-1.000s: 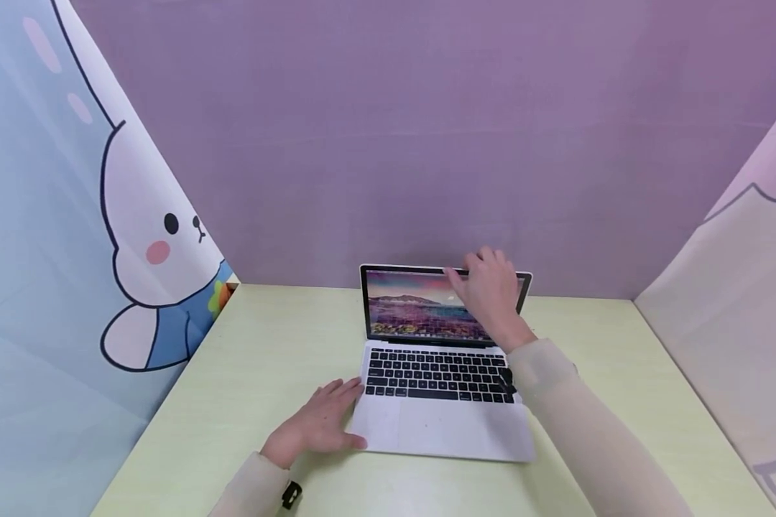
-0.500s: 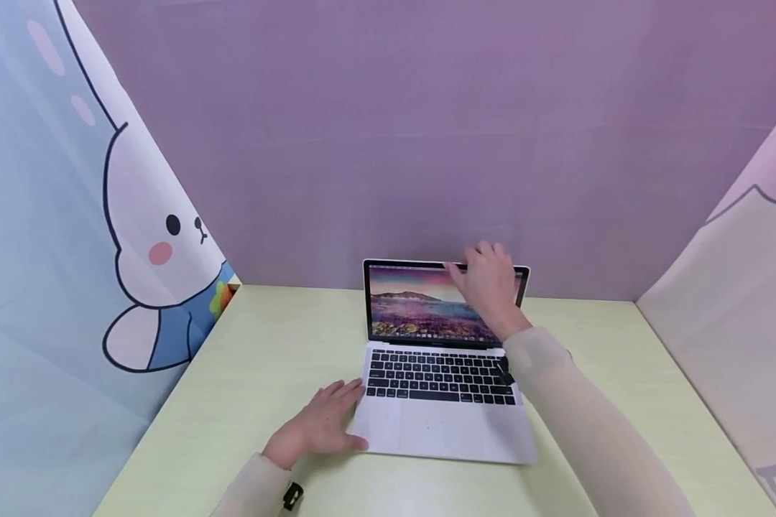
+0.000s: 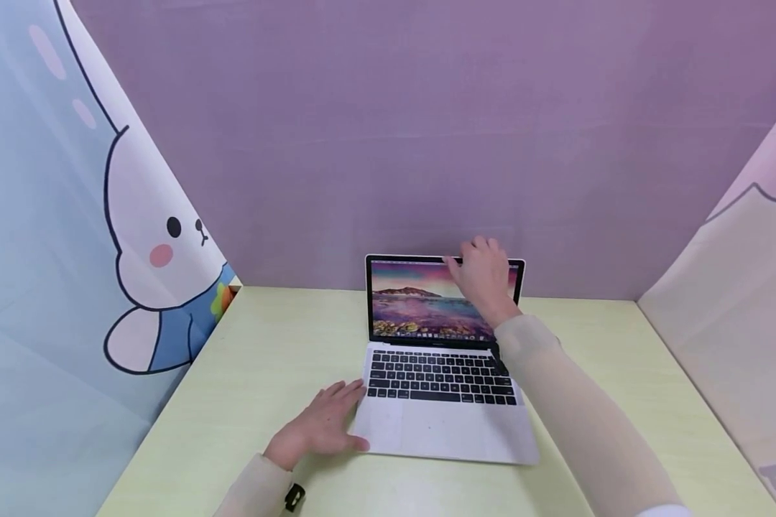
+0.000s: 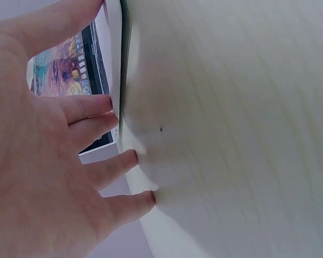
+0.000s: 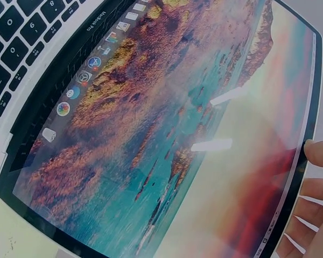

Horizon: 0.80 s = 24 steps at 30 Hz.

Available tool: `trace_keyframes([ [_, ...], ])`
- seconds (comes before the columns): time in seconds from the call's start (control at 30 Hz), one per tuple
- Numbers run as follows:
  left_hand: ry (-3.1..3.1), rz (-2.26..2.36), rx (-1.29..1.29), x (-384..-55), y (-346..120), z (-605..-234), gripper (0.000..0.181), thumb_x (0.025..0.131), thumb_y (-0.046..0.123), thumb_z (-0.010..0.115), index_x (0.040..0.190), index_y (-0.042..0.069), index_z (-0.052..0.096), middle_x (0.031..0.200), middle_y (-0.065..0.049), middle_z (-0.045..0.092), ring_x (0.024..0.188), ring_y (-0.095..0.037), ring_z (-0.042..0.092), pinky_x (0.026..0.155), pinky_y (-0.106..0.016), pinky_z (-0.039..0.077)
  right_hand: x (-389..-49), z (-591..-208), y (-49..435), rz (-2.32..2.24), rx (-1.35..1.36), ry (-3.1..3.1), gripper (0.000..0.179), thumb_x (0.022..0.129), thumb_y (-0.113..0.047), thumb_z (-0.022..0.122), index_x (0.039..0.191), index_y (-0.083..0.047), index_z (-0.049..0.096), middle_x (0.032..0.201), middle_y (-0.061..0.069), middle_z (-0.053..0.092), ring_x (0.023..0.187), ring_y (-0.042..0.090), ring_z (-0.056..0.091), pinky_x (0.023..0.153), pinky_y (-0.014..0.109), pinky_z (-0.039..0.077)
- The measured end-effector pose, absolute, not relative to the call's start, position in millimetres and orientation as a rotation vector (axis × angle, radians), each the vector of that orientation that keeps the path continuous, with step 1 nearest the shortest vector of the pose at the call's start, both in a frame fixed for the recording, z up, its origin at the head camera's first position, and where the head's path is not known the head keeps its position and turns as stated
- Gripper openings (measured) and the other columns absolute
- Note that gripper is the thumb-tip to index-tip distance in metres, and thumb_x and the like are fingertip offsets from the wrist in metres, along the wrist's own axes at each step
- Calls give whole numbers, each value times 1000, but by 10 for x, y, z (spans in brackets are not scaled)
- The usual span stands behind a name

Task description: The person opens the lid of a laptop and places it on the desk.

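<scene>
A silver laptop (image 3: pixel 440 431) stands unfolded on the pale table, its screen (image 3: pixel 407 309) lit with a seaside landscape. My right hand (image 3: pixel 483 276) pinches the top edge of the lid right of centre; the right wrist view shows the thumb (image 5: pixel 314 153) on the black bezel and the other fingers behind. At the base's left side rests my left hand (image 3: pixel 323 427), fingers spread, thumb at the front corner. In the left wrist view its fingertips (image 4: pixel 130 157) lie along the laptop's side and the tabletop. My right sleeve hides part of the keyboard's right side.
The pale yellow-green table (image 3: pixel 284 337) extends on both sides of the laptop. A purple cloth wall (image 3: pixel 427 129) rises right behind the lid. Printed cloth panels flank the table, with a cartoon rabbit (image 3: pixel 149 266) on the left one.
The lid has tilted farther back, its top edge rising in the head view. My right hand has moved back with it, while the left hand and the base have stayed nearly still.
</scene>
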<state>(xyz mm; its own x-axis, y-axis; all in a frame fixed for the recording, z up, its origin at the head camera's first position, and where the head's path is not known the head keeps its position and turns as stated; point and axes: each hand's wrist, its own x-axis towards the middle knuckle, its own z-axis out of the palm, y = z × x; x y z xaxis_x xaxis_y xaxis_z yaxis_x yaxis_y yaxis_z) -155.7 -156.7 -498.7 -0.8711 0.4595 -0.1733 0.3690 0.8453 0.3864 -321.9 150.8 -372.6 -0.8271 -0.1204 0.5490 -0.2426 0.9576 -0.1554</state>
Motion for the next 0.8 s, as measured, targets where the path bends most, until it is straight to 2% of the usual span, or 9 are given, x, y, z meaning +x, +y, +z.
trace_keyframes([
  [0.6, 2757, 511, 623, -1538, -1577, -4987, 97, 82, 54, 77, 155, 2, 39, 163, -13, 33, 148, -46, 28, 116, -66, 23, -3349, -3781, 1483, 155, 323, -2505, 40, 101, -39, 63, 97, 0, 73, 94, 17, 64, 89, 36, 59, 76, 50, 54],
  [0.8, 2758, 503, 631, -1529, -1598, -5001, 100, 80, 53, 80, 154, 1, 40, 163, -13, 34, 147, -46, 29, 116, -67, 24, -3340, -3830, 1491, 136, 338, -2579, 44, 103, -39, 59, 107, 3, 72, 102, 19, 63, 95, 37, 58, 82, 50, 54],
])
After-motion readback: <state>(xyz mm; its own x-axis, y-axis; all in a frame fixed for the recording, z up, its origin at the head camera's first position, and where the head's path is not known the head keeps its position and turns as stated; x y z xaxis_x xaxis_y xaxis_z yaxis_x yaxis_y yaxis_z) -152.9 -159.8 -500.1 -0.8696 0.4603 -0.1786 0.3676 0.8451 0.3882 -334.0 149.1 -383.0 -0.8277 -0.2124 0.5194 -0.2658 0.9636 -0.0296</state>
